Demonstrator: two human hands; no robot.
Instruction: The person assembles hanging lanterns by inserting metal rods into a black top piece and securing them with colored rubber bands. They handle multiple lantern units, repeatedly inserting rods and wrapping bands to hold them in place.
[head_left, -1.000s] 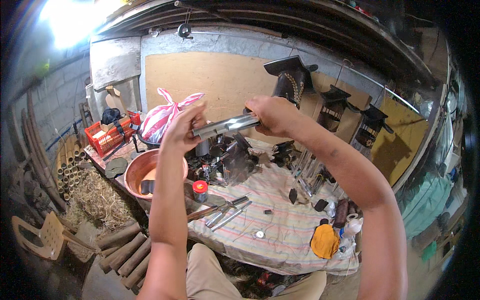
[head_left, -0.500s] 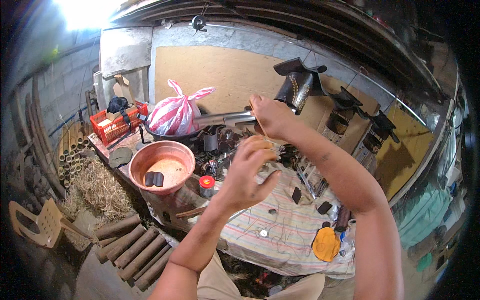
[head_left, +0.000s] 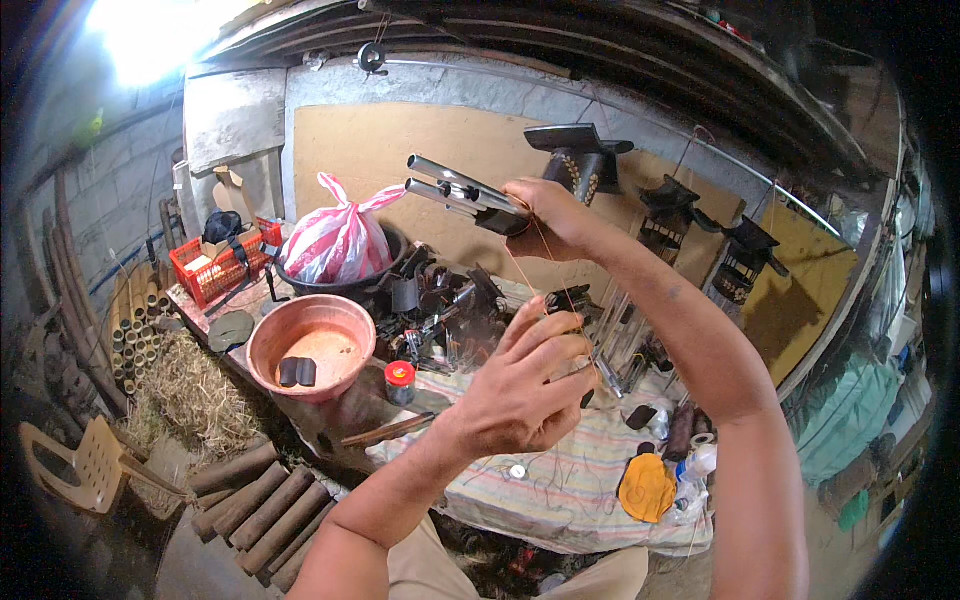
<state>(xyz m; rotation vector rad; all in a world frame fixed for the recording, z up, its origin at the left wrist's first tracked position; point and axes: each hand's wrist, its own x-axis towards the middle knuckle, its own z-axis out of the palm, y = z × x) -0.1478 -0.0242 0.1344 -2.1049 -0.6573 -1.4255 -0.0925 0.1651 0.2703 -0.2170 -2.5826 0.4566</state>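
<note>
Raised over the table, my right hand (head_left: pixel 557 218) is closed around a bundle of shiny metal tubes (head_left: pixel 450 188) with a dark piece at their near end. The tubes point up and to the left. Thin orange-brown cord (head_left: pixel 547 243) runs down from the bundle in two strands. Lower and nearer, my left hand (head_left: pixel 520 388) has curled fingers, with the cord at its fingertips. Part of its grip is hidden by the back of the hand. Beneath both hands lies a striped cloth (head_left: pixel 450 500) covering the table.
A pink basin (head_left: pixel 262 345) with two dark pieces inside stands left of a red-lidded jar (head_left: pixel 400 383). Dark parts crowd the table's back near a striped plastic bag (head_left: pixel 340 240). An orange cloth (head_left: pixel 647 490) lies at right. Dark assemblies (head_left: pixel 575 160) hang behind.
The tubes have tilted upward, so their open ends show. My left hand has moved slightly right and down, its fingers curling in. The cord between the hands now stretches longer.
</note>
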